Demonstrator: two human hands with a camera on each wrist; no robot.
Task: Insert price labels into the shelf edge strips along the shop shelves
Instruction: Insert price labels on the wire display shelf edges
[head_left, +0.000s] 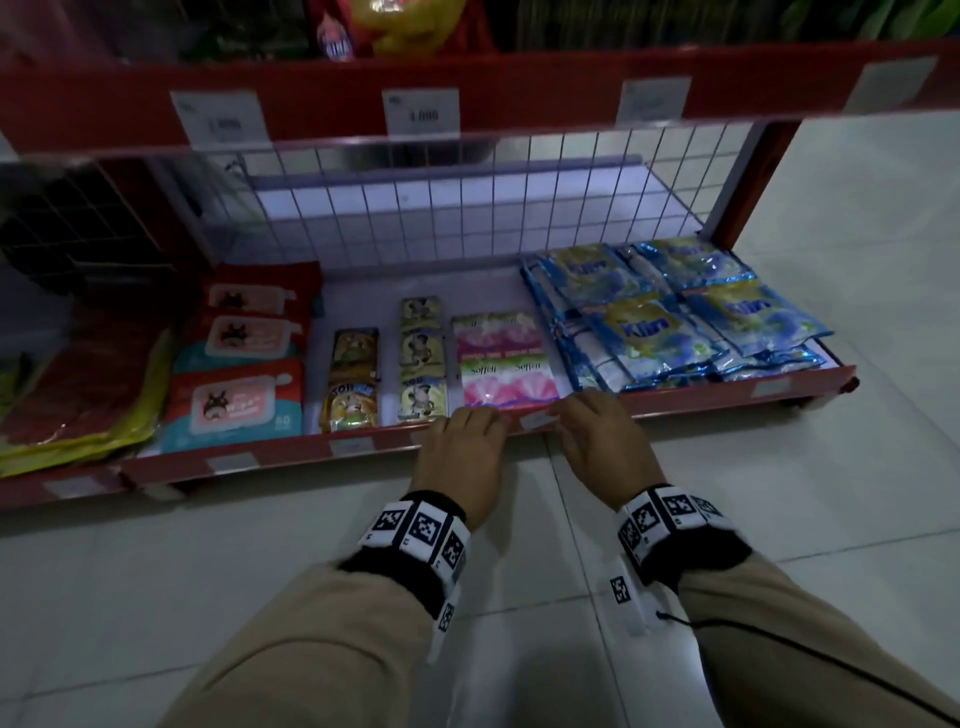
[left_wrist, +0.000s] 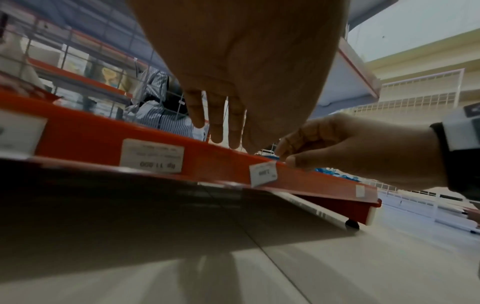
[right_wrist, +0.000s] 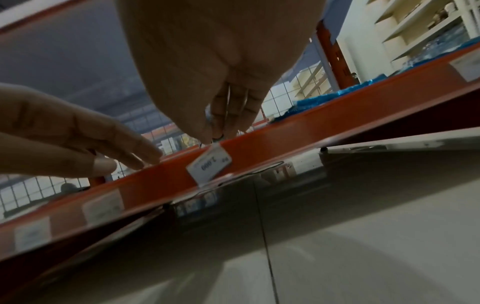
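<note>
Low in the middle of the head view, both hands meet at the red shelf edge strip (head_left: 675, 397) along the front of the bottom shelf. The small white paper price label (head_left: 535, 420) sits between them on that strip, tilted, with its lower part tucked in and its upper corner standing free; in the right wrist view its print reads roughly "2.000" upside down. The right hand (head_left: 605, 439) has its thumb and fingertips (right_wrist: 207, 135) pinched at the label's upper edge. The left hand (head_left: 462, 457) lies just to the left with straight, relaxed fingers (left_wrist: 217, 123) resting on the strip's top lip, gripping nothing. In the left wrist view another white label (left_wrist: 152, 156) further left on the strip reads "Rp 11.800" upside down. On the shelf behind the hands lie pink and white tissue packs (head_left: 504, 358) marked "Soffell", with blue and yellow sachets (head_left: 675, 312) marked "Klin" at centre right. To the left stand small yellow sachets (head_left: 422, 358), then red and teal wipe packs (head_left: 239, 358) with a cartoon animal. Across the top of the head view, the upper shelf's red strip (head_left: 322, 111) carries a white label (head_left: 422, 113) that seems to read "1.000". Both wrists wear black bands (head_left: 410, 540) with square black-and-white markers.
</note>
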